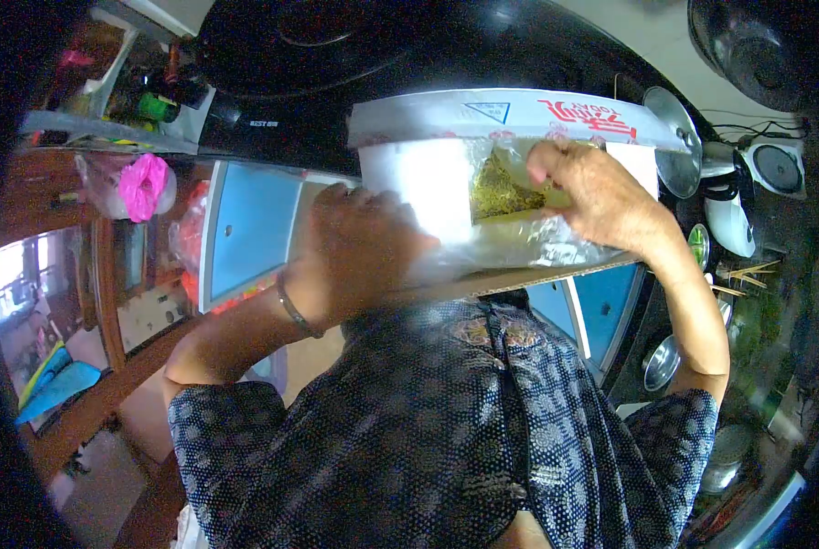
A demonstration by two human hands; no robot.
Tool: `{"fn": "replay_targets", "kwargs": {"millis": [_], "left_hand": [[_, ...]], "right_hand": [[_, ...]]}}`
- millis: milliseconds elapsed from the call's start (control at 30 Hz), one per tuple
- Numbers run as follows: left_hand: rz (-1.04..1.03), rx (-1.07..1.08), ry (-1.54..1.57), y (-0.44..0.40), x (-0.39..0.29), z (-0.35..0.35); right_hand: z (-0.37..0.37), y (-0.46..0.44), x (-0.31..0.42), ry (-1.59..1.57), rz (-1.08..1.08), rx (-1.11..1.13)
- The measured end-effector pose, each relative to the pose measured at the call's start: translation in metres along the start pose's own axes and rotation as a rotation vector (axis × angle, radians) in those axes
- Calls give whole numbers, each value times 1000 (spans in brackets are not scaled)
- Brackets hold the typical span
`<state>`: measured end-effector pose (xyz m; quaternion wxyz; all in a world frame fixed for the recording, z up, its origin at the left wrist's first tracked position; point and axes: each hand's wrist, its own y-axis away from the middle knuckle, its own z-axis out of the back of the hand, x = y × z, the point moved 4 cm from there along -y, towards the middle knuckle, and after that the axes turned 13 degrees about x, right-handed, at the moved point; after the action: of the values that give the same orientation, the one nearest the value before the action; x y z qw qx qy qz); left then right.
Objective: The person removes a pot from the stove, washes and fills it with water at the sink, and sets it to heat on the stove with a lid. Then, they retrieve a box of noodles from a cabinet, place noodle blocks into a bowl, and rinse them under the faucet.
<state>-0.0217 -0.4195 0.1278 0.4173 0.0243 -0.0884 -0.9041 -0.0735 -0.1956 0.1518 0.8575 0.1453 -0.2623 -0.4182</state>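
White box [386, 123], red lettering [601, 117] "TODAY". Right hand [601, 192], fingers parted, beside greenish contents [501, 189]. Left hand [368, 242] blurred, grip unclear.

A pale white is borne by the box [396, 183] at 12 o'clock, whose upper flap [524, 112] is printed with red lettering and a blue-outlined triangle (faint red motifs are scattered along its fold). Inside, mottled yellow-green is displayed by the contents [503, 190], and the lower edge [496, 282] is left cardboard brown. At 6 o'clock, the dark garment [409, 421] is patterned with small white dots and greyish rounds. Light blue edged in white is seen on the cupboard door [256, 229] towards 9 o'clock; beyond it, vivid pink is shown by a bag [144, 188].
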Motion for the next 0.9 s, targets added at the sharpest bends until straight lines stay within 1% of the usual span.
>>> {"fn": "replay_targets", "kwargs": {"millis": [33, 67, 100, 133, 167, 200, 267, 300, 333, 367, 400, 467, 600, 667, 700, 767, 900], "left_hand": [[-41, -59, 42, -3, 0, 7], [-83, -117, 84, -6, -2, 12], [-82, -117, 85, -11, -4, 11], [-239, -187, 108, -13, -13, 13], [-396, -258, 130, -14, -21, 13], [-395, -258, 130, -16, -22, 9], [-489, -150, 216, -21, -26, 0], [-491, -153, 214, -22, -24, -1], [-491, -81, 229, -23, -20, -5], [-491, -10, 243, -24, -19, -4], [-498, -11, 242, -23, -22, 0], [-400, 17, 210, -16, -26, 13], [-406, -29, 207, -4, -22, 27], [-356, -172, 175, 7, -15, 30], [-355, -170, 174, 11, -13, 32], [-261, -37, 93, 15, -6, 33], [-206, -58, 121, 24, 0, 31]], "right_hand": [[-3, 1, 6, -13, -39, 120], [-5, 3, 9, -11, -37, 121], [-10, 5, 14, -54, 29, 146], [-15, 6, 18, -96, 94, 172], [-21, 5, 17, -62, 148, 135], [-25, 6, 14, -62, 148, 136], [-33, 8, 14, -31, 175, 251], [-38, 8, 13, -76, 161, 331], [-38, 10, 14, -76, 156, 328], [-41, 11, 13, -43, 100, 374], [-44, 13, 12, -11, 43, 420], [-50, 18, 3, -42, 27, 387], [-50, 21, -1, -41, 13, 314], [-53, 20, -3, -22, 10, 308], [-54, 19, -3, -1, 10, 302], [-49, 17, 2, -28, 16, 331], [-47, 12, 5, -78, 21, 426]]}}
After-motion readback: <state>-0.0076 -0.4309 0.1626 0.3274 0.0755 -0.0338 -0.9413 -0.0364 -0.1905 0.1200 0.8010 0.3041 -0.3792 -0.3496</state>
